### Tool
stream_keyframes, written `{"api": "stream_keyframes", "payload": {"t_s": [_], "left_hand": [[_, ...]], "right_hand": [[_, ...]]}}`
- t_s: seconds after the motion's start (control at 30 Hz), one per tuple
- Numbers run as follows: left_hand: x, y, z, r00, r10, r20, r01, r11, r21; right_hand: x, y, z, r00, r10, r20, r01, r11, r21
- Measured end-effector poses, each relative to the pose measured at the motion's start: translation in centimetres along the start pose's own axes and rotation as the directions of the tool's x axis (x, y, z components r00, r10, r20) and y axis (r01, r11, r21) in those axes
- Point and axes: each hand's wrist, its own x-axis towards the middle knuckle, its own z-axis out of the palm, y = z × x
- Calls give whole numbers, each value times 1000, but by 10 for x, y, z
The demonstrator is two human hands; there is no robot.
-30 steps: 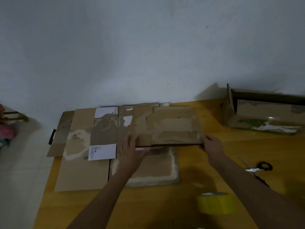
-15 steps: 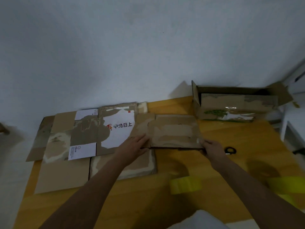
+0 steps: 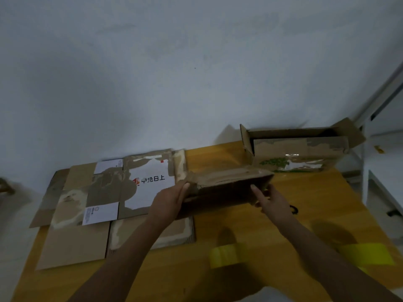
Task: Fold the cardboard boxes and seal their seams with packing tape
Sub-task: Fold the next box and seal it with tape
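Observation:
A flattened brown cardboard box [image 3: 226, 182] is tilted up off the yellow table [image 3: 309, 192], its underside facing me. My left hand [image 3: 172, 203] holds its left edge with the thumb on top. On the right end my right hand [image 3: 270, 199] grips the box, one finger stretched along the dark underside. Two rolls of yellow packing tape lie near me, one roll [image 3: 226, 255] in the middle and another roll [image 3: 368, 256] at the right.
Several flattened boxes [image 3: 104, 199] lie spread at the left, one with a white printed panel. An opened cardboard box [image 3: 298, 151] stands at the back right by the wall. Black scissors [image 3: 293, 209] peek out behind my right wrist. A white shelf [image 3: 383, 162] is at the far right.
The flat box has been lifted off the stack and tipped up toward me. My right hand has shifted under its right end. The view swung right.

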Motion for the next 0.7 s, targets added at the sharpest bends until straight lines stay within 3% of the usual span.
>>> {"api": "stream_keyframes", "payload": {"t_s": [0.13, 0.27, 0.33, 0.57, 0.7], "left_hand": [[-6, 21, -11, 989, -95, -113, 90, 995, -41], [3, 31, -31, 902, -371, -223, 315, 916, -248], [4, 32, -31, 876, -428, -224, 366, 891, -269], [0, 26, 2, 891, -445, -92, 422, 885, -196], [4, 36, 6, 935, -356, -1, 353, 929, -106]], "right_hand": [[10, -20, -16, 996, -90, -19, 85, 980, -179], [15, -52, -34, 984, -124, 131, 172, 861, -479], [15, -67, -34, 977, -106, 186, 197, 786, -587], [11, -52, -14, 977, 19, 214, 144, 682, -717], [19, -44, -9, 991, 12, 131, 83, 715, -694]]}}
